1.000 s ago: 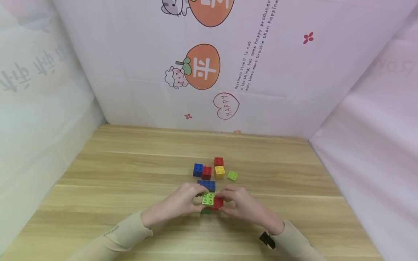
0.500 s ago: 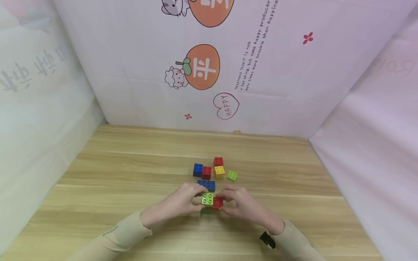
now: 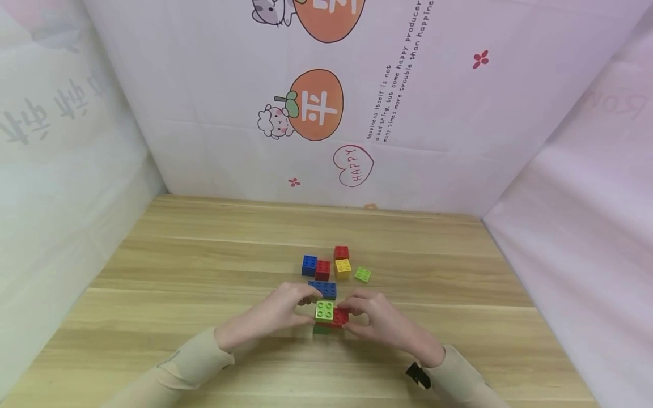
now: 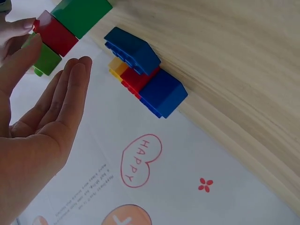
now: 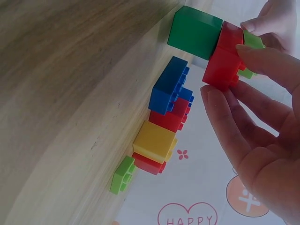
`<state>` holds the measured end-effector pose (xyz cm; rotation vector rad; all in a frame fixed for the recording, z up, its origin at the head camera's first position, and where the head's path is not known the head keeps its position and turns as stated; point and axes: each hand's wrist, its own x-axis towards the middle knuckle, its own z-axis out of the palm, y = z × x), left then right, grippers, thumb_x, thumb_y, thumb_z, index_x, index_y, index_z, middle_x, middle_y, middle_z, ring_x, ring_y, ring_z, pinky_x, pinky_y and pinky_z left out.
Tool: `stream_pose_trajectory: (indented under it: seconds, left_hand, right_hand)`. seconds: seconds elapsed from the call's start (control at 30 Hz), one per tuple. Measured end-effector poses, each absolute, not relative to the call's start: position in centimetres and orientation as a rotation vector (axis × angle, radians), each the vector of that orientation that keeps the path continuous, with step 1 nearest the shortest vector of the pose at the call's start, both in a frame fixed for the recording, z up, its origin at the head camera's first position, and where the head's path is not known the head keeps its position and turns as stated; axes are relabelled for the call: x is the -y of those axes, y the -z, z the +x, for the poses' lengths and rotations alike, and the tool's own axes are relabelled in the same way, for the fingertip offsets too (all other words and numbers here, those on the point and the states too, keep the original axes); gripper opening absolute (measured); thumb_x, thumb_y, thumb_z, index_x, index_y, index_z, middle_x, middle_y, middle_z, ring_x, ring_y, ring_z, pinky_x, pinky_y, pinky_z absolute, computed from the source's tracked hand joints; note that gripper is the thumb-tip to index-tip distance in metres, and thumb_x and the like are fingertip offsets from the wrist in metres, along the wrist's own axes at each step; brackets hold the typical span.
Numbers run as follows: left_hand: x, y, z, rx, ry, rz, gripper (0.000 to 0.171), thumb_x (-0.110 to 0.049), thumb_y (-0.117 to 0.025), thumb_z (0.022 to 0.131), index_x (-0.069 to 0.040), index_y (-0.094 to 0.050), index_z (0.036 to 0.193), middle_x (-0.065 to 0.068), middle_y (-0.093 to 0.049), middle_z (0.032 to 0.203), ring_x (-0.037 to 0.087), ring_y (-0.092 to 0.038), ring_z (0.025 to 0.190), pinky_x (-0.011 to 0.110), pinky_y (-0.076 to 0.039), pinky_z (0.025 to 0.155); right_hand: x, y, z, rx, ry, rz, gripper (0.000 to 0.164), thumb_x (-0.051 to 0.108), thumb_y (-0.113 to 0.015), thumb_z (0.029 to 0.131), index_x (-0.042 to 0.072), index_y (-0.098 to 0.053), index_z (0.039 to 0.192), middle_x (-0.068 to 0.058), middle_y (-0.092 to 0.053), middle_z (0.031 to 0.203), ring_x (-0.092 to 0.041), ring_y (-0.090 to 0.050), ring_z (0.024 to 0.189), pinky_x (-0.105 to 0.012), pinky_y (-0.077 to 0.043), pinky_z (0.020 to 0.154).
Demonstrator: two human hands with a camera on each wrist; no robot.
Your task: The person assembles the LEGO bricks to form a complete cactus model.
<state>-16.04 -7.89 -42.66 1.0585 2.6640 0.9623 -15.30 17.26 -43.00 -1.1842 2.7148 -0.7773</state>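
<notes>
In front of me on the table stands a small stack of toy building bricks. A green brick (image 5: 194, 33) forms its base. The red brick (image 3: 340, 317) on it sticks out to the right, and a thin lime brick (image 3: 324, 310) sits on the red one's left part. My right hand (image 3: 380, 323) pinches the overhanging end of the red brick between thumb and fingers. My left hand (image 3: 275, 310) is beside the stack's left side, thumb close to the lime brick; its fingers (image 4: 77, 84) are extended and apart from the bricks in the left wrist view.
Just behind the stack lies a long blue brick (image 3: 326, 290). Beyond it are a blue brick (image 3: 309, 265), a red brick (image 3: 322, 270), a yellow brick (image 3: 343, 268), another red brick (image 3: 341, 252) and a thin lime brick (image 3: 363, 274). A printed cloth wall (image 3: 229, 158) rises behind.
My left hand has loosened from the lime brick and drawn slightly left, its fingers spreading. The right hand and the stack have stayed nearly still.
</notes>
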Motion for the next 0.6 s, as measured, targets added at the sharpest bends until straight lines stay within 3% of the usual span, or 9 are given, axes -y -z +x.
stream_pose_trajectory:
  seconds: [0.17,0.6]
  left_hand:
    - [8.6,42.7,-16.8,-2.681,-1.019,1.074,0.036,-0.005,-0.079,0.08,0.003,-0.067,0.113,0.017,-0.073,0.111,0.028,-0.071,0.096,0.025,-0.061,0.082]
    - [9.5,44.1,-19.3,-2.759,-1.055,0.95,0.034,-0.003,-0.078,0.079,0.003,-0.068,0.111,0.018,-0.073,0.109,0.029,-0.071,0.096,0.033,-0.061,0.084]
  right_hand:
    - [-17.2,43.0,-15.3,-2.711,0.785,-1.182,0.027,0.012,-0.077,0.085,0.007,-0.071,0.111,-0.003,-0.072,0.104,-0.015,-0.071,0.091,-0.024,-0.062,0.077]
    - [-17.2,42.6,-15.2,-2.707,0.789,-1.148,0.03,0.013,-0.077,0.084,0.007,-0.071,0.112,-0.003,-0.071,0.104,-0.016,-0.071,0.092,-0.024,-0.061,0.079]
